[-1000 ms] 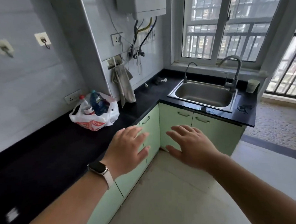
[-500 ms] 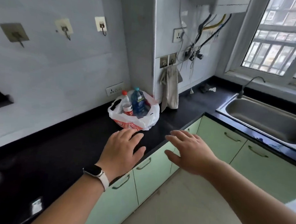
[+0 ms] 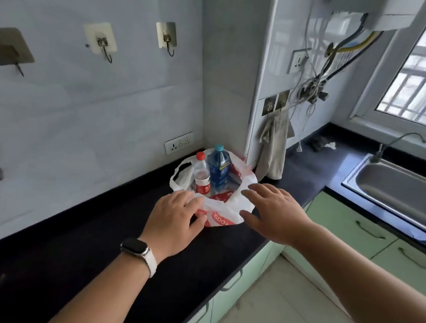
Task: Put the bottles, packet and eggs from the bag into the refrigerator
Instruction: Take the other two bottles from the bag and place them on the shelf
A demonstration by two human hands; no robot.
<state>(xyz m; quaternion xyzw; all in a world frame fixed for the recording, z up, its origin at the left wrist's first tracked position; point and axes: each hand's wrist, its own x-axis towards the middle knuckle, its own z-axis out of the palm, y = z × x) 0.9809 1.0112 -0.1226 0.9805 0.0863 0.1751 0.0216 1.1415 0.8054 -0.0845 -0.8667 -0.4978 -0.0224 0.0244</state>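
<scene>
A white plastic bag with red print stands open on the black counter in the wall corner. Inside it a clear bottle with a red cap and a blue bottle stand upright, with a red packet in front of them. No eggs show. My left hand, with a watch on its wrist, has straight fingers at the bag's near left rim. My right hand is spread at the bag's right rim. Neither hand grips anything.
A grey cloth hangs from a hook just right of the bag. A steel sink with a tap is set in the counter at the right. Green cabinets run below. Wall hooks and a socket sit on the tiled wall.
The view has turned left and closed in on the bag. Both hands have reached forward from mid-air to the bag's rim, one on each side.
</scene>
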